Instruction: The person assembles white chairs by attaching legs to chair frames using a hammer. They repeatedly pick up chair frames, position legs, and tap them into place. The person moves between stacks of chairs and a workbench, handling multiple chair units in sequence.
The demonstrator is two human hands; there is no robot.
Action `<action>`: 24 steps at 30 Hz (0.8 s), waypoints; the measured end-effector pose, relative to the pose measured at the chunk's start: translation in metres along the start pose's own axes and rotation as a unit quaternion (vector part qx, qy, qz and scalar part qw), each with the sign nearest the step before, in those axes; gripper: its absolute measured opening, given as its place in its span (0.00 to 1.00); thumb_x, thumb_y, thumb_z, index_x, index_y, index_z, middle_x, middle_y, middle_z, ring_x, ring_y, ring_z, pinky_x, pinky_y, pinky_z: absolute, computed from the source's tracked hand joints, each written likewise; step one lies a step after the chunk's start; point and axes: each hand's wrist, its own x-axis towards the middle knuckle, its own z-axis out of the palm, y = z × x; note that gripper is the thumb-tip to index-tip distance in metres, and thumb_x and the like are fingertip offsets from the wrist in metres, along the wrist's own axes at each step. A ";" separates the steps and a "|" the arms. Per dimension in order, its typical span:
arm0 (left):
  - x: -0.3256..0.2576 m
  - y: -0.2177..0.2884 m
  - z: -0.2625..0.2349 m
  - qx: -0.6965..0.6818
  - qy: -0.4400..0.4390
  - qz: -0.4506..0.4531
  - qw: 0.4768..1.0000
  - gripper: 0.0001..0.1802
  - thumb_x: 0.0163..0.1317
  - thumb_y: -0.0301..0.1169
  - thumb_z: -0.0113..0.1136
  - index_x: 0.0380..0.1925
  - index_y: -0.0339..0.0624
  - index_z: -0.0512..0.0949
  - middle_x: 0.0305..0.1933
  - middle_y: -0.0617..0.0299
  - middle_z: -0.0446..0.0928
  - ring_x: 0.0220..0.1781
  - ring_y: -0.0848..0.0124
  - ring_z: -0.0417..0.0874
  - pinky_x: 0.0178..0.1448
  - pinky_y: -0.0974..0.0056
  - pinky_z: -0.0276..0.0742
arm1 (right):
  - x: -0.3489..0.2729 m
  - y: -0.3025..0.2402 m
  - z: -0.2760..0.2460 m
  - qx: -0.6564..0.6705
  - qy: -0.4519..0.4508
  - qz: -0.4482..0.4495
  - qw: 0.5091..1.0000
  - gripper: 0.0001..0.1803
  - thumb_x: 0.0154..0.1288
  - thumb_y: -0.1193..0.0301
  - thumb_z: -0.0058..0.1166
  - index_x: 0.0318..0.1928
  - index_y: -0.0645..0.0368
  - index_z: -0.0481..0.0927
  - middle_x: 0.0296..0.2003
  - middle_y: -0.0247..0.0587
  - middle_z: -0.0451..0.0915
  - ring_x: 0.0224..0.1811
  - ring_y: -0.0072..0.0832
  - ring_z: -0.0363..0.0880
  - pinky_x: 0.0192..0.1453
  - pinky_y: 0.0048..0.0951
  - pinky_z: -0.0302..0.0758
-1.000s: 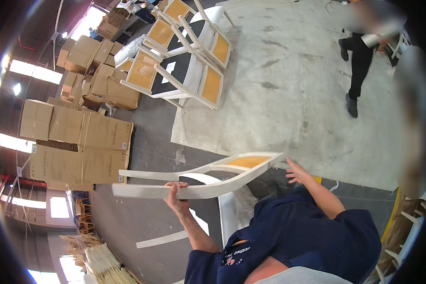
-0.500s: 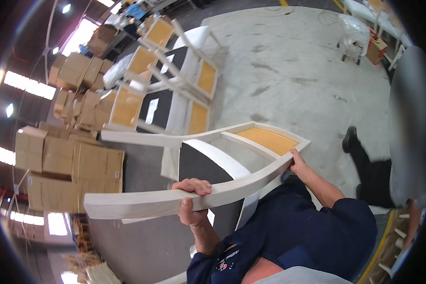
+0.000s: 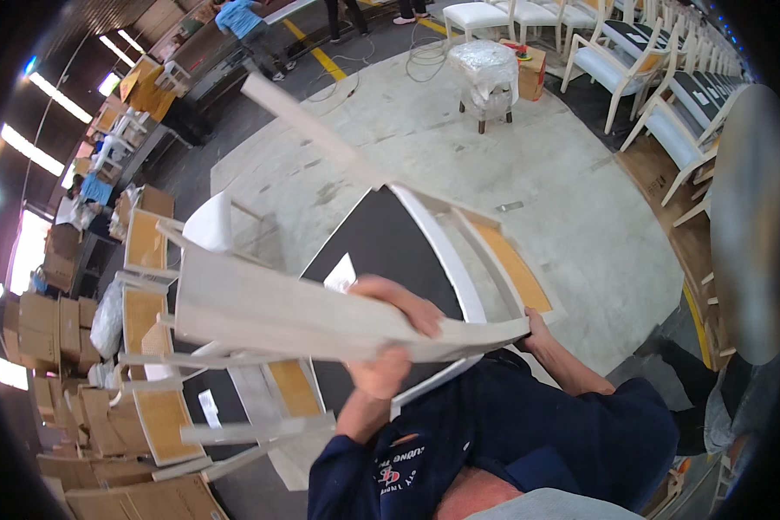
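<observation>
A pale wooden chair [image 3: 381, 238] is tilted on its side in front of me, with its black seat underside showing. A white label [image 3: 341, 272] is on that underside. My left hand [image 3: 383, 371] wraps round the near leg [image 3: 260, 299], fingers over the top and thumb below. At the backrest's near corner, my right hand [image 3: 539, 332] grips the frame beside the woven cane panel [image 3: 511, 267]; some of its fingers are hidden behind the wood. The far leg [image 3: 308, 126] points away and is blurred.
Several similar chairs [image 3: 152, 325] lie at the left, close to the held chair's near leg. Behind them are cardboard boxes [image 3: 39, 334]. A plastic-wrapped stool [image 3: 484, 78] stands ahead, with rows of chairs [image 3: 667, 113] at the right. Other people [image 3: 256, 30] are at the back.
My view has swung left to right, so the stacked chairs now sit lower left. The held chair has turned with me and its underside shows more. Both hands keep their hold.
</observation>
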 end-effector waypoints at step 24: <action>0.474 -0.077 -0.540 0.187 0.055 -0.116 0.974 0.23 0.44 0.29 0.66 0.42 0.33 0.74 0.33 0.61 0.77 0.37 0.74 0.77 0.44 0.64 0.75 | 0.342 0.098 0.594 0.031 0.169 0.041 0.984 0.27 0.71 0.53 0.34 0.61 0.58 0.68 0.56 0.48 0.75 0.59 0.43 0.73 0.61 0.48 0.73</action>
